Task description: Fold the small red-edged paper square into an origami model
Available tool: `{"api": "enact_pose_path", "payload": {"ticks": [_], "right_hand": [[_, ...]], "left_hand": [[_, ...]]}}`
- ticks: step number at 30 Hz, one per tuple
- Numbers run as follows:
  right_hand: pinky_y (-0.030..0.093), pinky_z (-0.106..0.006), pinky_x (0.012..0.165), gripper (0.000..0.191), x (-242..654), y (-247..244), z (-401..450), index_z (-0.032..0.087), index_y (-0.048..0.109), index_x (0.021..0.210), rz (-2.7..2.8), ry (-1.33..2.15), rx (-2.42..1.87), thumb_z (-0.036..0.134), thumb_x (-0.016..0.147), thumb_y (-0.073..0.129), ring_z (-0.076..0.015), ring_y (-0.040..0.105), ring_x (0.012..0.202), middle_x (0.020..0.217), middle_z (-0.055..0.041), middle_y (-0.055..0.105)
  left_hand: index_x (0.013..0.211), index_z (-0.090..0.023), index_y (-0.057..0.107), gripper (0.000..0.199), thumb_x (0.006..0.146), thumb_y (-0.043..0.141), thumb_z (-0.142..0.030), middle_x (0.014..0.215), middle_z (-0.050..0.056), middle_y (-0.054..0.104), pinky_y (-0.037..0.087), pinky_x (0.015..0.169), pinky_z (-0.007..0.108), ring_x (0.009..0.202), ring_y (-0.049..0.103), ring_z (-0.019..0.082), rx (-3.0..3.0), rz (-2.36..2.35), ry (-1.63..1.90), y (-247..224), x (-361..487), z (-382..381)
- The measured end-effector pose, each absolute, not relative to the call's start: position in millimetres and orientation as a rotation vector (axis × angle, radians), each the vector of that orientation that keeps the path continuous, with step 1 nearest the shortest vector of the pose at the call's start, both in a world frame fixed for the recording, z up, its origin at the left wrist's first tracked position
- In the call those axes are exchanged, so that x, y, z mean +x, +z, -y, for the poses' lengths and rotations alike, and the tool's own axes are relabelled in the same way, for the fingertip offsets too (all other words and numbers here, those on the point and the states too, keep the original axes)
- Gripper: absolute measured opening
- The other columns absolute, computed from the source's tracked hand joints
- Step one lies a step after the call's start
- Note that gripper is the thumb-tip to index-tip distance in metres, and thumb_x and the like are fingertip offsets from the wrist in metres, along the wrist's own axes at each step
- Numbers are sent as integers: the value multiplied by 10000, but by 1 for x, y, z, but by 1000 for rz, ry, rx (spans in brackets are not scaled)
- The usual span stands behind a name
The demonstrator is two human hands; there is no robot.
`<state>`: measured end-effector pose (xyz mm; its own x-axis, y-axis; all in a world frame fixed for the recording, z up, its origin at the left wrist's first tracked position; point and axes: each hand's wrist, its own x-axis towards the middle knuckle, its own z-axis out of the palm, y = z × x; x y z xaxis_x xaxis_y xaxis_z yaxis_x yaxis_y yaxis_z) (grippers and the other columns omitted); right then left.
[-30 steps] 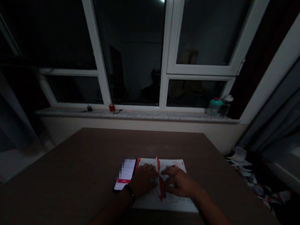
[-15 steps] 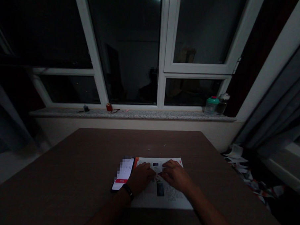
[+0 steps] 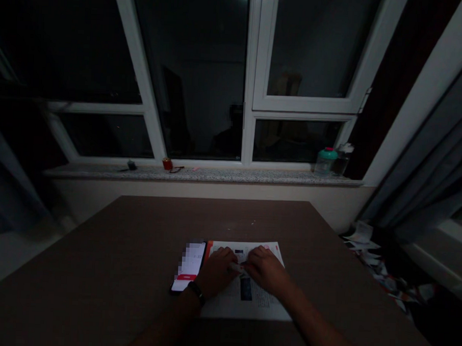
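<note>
A printed sheet or booklet [image 3: 248, 309] with an orange left edge lies on the brown table. Over its left half is my left hand [image 3: 219, 270], a dark band round the wrist, fingers closed on a small pale piece [image 3: 237, 267]. My right hand [image 3: 265, 269] rests over the right half, its curled fingertips pinching the other end of that piece. The piece looks like thin folded paper, though dim light and fingers hide most of it. A lit phone [image 3: 190, 265] with a red bar on its screen lies left of the sheet.
Beyond the table [image 3: 136, 230], the window sill [image 3: 223, 175] carries a red item [image 3: 167, 163], a small dark item [image 3: 132, 164], a green-lidded bottle [image 3: 325, 161] and a clear bottle [image 3: 342, 160]. Scattered papers [image 3: 376, 266] lie right of the table.
My right hand has shifted slightly left and its fingers have drawn in. The pale piece between both hands shows flatter and more level now.
</note>
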<state>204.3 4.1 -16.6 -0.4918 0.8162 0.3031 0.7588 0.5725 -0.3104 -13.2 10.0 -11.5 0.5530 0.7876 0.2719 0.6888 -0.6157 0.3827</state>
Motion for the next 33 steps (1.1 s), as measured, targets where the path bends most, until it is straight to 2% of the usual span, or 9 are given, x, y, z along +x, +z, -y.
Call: {"api": "enact_pose_path", "payload": {"ticks": [8,14,22,28,33], "right_hand": [[337,-352,905,143,201,-13,-1,190,639,876,2379,178,-1320,315,928,593,-205,517,976,942,-33,608],[333,-371,920,155,194,-11,2,195,623,872,2365,165,-1386,343,870,670,-223,508,997,962,-36,597],[349,-360,881,143,192,-14,2,192,607,889,2353,171,-1398,310,855,680,-229,512,993,984,-47,586],[349,-348,872,133,192,-16,1,201,615,895,2358,213,-1366,289,836,695,-228,510,1013,987,-39,581],[348,-332,851,137,192,-15,2,196,605,883,2386,203,-1355,281,827,697,-219,503,1004,974,-36,569]], "left_hand": [[983,-197,618,109,884,653,-225,1040,35,573,408,837,328,994,510,222,2560,-1191,535,-9,-16,-10],[917,-200,621,111,894,670,-298,1029,27,561,407,827,318,981,514,210,2524,-1164,593,-9,-14,-9],[1132,-226,564,248,905,651,-275,1120,52,570,422,898,346,1040,515,229,2470,-1196,658,-22,-14,-13],[1150,-228,564,305,867,678,-239,1120,46,564,437,907,336,1037,537,219,2407,-1234,631,-19,-14,-13],[1169,-231,560,363,831,692,-250,1097,43,589,457,844,327,980,566,219,2363,-1269,607,-14,-14,-10]]}}
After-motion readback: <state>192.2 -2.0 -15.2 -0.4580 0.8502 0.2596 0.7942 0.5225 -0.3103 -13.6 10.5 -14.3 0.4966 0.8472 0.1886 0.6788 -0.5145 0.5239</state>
